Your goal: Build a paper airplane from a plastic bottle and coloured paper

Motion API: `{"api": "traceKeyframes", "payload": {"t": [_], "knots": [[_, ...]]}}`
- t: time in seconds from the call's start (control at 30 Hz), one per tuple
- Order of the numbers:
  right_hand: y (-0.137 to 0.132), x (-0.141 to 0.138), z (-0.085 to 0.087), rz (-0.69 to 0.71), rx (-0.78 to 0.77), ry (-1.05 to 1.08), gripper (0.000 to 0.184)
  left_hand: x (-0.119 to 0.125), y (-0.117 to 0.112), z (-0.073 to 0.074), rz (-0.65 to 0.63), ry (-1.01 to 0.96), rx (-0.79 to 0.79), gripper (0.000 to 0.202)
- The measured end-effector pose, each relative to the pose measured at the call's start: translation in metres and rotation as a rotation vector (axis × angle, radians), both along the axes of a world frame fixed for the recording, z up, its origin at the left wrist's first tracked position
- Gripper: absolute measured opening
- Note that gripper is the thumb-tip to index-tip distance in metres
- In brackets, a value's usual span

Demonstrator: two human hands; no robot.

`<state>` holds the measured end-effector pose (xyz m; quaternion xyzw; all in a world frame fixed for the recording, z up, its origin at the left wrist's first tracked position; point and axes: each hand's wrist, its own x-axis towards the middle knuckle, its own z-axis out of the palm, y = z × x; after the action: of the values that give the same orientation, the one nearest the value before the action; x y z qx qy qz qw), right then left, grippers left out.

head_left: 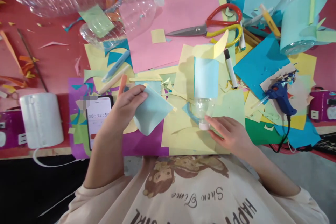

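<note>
My left hand [130,103] pinches a light blue sheet of paper [152,110] near its upper edge, and the sheet hangs over the worktable. My right hand [231,133] has its fingertips at the neck and white cap of a small clear plastic bottle [206,105]. That bottle lies with its cap toward me. A light blue paper wrap [206,77] covers its body, and pale yellow paper [211,50] sticks out at the far end. Beneath the bottle lies a pale yellow sheet [183,140].
Scissors [199,30] with red and yellow handles lie behind on pink paper [173,52]. On the right is a blue glue gun [282,96] with its cord. A phone [99,112] showing a timer lies by my left forearm. Clear plastic bottles [141,7] line the back.
</note>
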<state>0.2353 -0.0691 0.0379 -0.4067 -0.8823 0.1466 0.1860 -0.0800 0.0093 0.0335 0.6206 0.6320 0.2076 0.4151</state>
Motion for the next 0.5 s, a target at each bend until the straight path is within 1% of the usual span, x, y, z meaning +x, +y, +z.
{"api": "traceKeyframes", "payload": {"t": [0.07,0.1,0.17,0.2,0.27,0.3,0.33,0.4,0.43,0.5], "knots": [[-0.009,0.003,0.005,0.007,-0.059,-0.041,0.062,0.004,0.005,0.003,0.025,-0.041,-0.088,0.019],[-0.011,0.005,0.009,0.008,-0.095,-0.063,0.063,0.006,0.007,0.005,0.031,-0.041,-0.118,0.019],[-0.01,0.009,0.016,0.02,-0.166,-0.073,0.057,0.012,0.011,0.008,0.017,-0.027,-0.152,0.021],[-0.006,0.011,0.019,0.031,-0.199,-0.051,0.052,0.015,0.013,0.01,-0.01,-0.02,-0.16,0.023],[0.007,0.017,0.023,0.052,-0.24,0.062,0.043,0.023,0.017,0.014,-0.046,-0.004,-0.108,0.025],[0.015,0.019,0.023,0.023,-0.239,0.136,0.038,0.027,0.019,0.016,-0.086,0.0,-0.085,0.025],[0.024,0.02,0.021,-0.022,-0.203,0.216,0.032,0.031,0.022,0.017,-0.122,0.002,-0.063,0.024],[0.043,0.019,0.016,-0.168,-0.06,0.291,0.025,0.038,0.031,0.019,-0.169,-0.002,-0.032,0.024],[0.052,0.018,0.012,-0.194,-0.002,0.285,0.025,0.041,0.036,0.019,-0.199,-0.015,-0.03,0.024],[0.067,0.012,0.004,-0.175,0.052,0.256,0.024,0.045,0.047,0.016,-0.295,-0.066,-0.028,0.025]]}}
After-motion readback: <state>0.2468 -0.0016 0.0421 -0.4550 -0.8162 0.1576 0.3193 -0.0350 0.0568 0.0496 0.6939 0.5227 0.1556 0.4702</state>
